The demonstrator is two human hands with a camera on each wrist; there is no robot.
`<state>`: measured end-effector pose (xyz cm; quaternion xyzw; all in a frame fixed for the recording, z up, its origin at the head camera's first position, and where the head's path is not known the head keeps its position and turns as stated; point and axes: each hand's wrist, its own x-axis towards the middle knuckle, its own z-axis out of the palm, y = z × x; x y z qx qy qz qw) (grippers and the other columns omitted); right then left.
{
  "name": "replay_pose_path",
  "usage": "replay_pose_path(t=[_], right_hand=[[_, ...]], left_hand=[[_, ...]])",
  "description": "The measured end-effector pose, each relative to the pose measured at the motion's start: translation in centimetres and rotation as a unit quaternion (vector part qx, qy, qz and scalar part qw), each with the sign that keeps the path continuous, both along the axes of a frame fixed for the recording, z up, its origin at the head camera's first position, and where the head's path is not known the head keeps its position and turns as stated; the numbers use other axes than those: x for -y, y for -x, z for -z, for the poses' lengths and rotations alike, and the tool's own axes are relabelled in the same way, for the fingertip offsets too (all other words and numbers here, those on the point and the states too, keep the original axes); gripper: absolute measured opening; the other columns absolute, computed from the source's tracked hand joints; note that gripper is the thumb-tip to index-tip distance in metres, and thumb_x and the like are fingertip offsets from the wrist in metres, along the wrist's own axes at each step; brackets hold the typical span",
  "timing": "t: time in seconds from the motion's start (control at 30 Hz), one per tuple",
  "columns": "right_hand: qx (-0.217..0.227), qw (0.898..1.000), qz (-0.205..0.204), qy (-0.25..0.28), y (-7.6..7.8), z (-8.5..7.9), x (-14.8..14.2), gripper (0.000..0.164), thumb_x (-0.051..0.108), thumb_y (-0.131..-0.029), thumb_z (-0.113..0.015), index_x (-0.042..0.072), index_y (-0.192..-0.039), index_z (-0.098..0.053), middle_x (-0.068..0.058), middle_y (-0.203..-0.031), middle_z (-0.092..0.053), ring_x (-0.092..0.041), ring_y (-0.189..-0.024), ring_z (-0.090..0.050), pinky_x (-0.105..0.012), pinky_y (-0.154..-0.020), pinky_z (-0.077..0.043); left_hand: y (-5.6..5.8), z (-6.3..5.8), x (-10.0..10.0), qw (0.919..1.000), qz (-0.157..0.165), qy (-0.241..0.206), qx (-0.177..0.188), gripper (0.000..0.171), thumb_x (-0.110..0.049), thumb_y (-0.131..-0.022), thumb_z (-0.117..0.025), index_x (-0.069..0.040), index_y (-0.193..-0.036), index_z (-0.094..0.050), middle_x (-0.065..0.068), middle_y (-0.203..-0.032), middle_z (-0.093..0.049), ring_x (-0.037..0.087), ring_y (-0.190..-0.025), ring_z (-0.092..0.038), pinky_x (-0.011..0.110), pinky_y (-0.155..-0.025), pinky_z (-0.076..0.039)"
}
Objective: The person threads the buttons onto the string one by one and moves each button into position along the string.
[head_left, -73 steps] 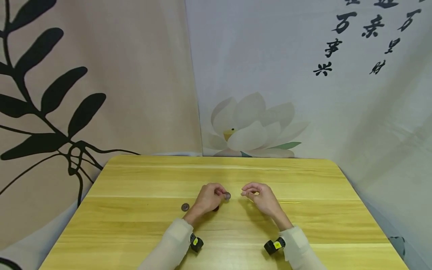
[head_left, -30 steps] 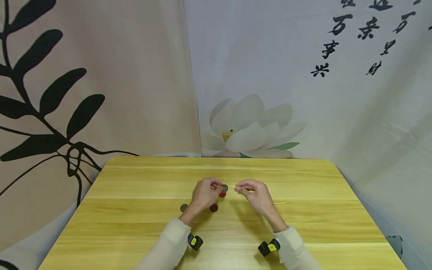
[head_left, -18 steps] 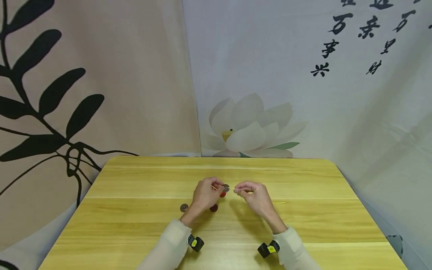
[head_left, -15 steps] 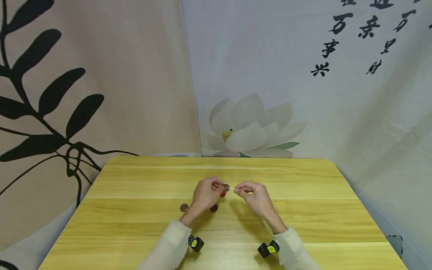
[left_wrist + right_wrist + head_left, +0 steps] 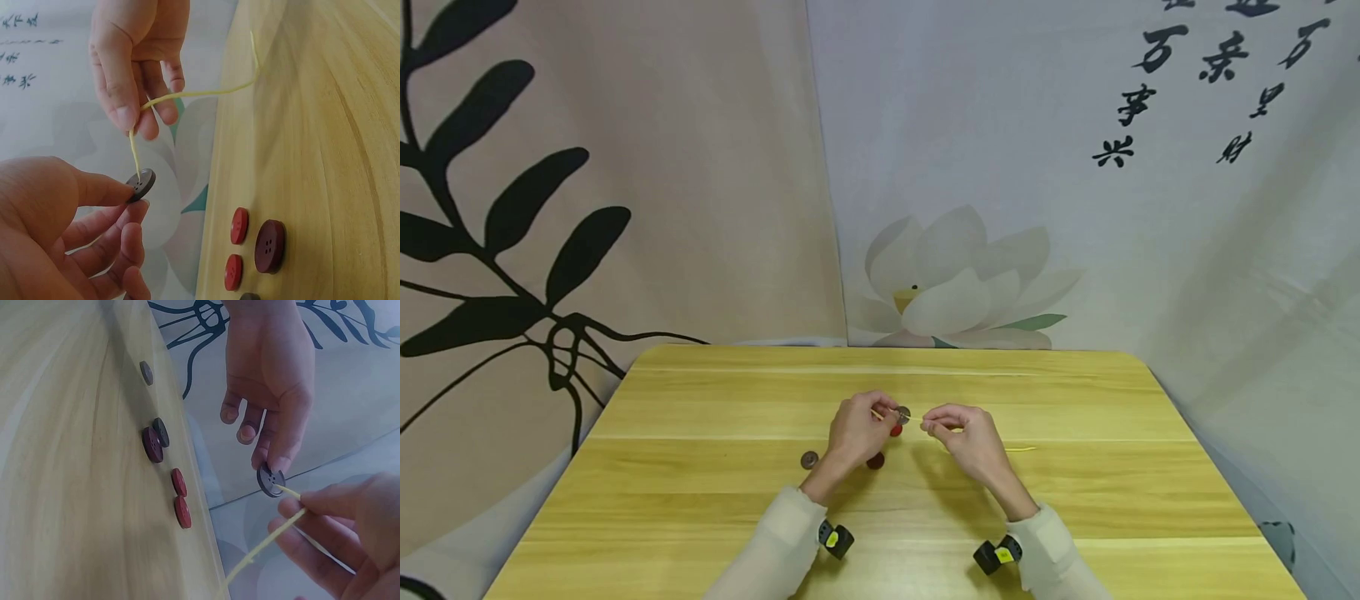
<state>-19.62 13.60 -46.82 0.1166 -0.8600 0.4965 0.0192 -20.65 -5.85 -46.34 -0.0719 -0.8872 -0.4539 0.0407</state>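
Two hands hung above bench [image 5: 700, 500] in head view: left hand [image 5: 859, 429] had grip pinched on grey button [image 5: 903, 414]; right hand [image 5: 973, 442] faced it, just beside. Left wrist view: right grip pinched yellow string [image 5: 187, 94], short span running lengthwise to button's hole, face tilted toward right hand. Right wrist view: string's longer tail slanted away; two red buttons [image 5: 182, 512] lay on bench.

Head view looks forward and down from above the tabletop [image 5: 625, 517], farther off — both wrist views, close and tipped sideways, face inward, sharing the grey button [image 5: 147, 185].
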Motion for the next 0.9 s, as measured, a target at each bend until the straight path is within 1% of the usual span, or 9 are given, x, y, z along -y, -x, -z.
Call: replay_pose_path(t=[0.13,0.27,0.47,0.7,0.9], right_hand=[[-0.002,1.000,-0.001,0.005,0.01,0.17,0.14,0.008,0.009,-0.090,-0.072,0.015,-0.090,-0.076,-0.001,-0.087,-0.076,-0.012,-0.080,-0.070,-0.026,-0.070,-0.055],[-0.005,1.000,-0.001,0.002,0.03,0.32,0.27,0.008,0.009,-0.090,-0.072,0.015,-0.090,-0.076,0.002,-0.086,-0.076,-0.012,-0.080,-0.070,-0.027,-0.072,-0.055],[-0.029,1.000,-0.009,0.003,0.07,0.53,0.51,0.008,0.006,-0.090,-0.071,0.012,-0.091,-0.076,0.003,-0.086,-0.076,-0.012,-0.079,-0.071,-0.031,-0.073,-0.056],[-0.019,1.000,-0.007,0.008,0.35,0.62,0.62,0.007,0.005,-0.089,-0.071,0.009,-0.092,-0.076,0.002,-0.085,-0.076,-0.013,-0.080,-0.071,-0.028,-0.072,-0.055],[-0.015,1.000,-0.012,-0.001,0.50,0.57,0.72,0.006,0.006,-0.089,-0.072,0.009,-0.092,-0.076,0.001,-0.085,-0.076,-0.016,-0.082,-0.071,-0.032,-0.073,-0.055]], left_hand=[[-0.07,0.17,-0.08,1.0000,0.000,0.002,0.003,0.005,-0.014,-0.090,-0.070,-0.011,-0.090,-0.074,-0.002,-0.079,-0.068,0.010,-0.065,-0.058,0.029,-0.057,-0.046],[-0.17,0.35,-0.14,1.0000,0.000,0.003,0.008,0.006,-0.015,-0.091,-0.069,-0.011,-0.089,-0.073,-0.002,-0.079,-0.068,0.010,-0.068,-0.059,0.029,-0.059,-0.046],[-0.22,0.33,-0.14,1.0000,0.003,0.005,0.002,0.004,-0.012,-0.089,-0.069,-0.011,-0.090,-0.074,-0.002,-0.078,-0.068,0.010,-0.066,-0.057,0.028,-0.057,-0.045],[-0.17,0.23,-0.34,1.0000,0.004,0.001,-0.007,0.005,-0.011,-0.089,-0.070,-0.011,-0.090,-0.074,-0.001,-0.078,-0.068,0.009,-0.064,-0.056,0.027,-0.054,-0.045],[-0.29,0.32,-0.59,1.0000,0.001,-0.009,0.000,0.005,-0.012,-0.088,-0.070,-0.010,-0.090,-0.074,-0.001,-0.078,-0.068,0.008,-0.060,-0.055,0.027,-0.052,-0.043]])
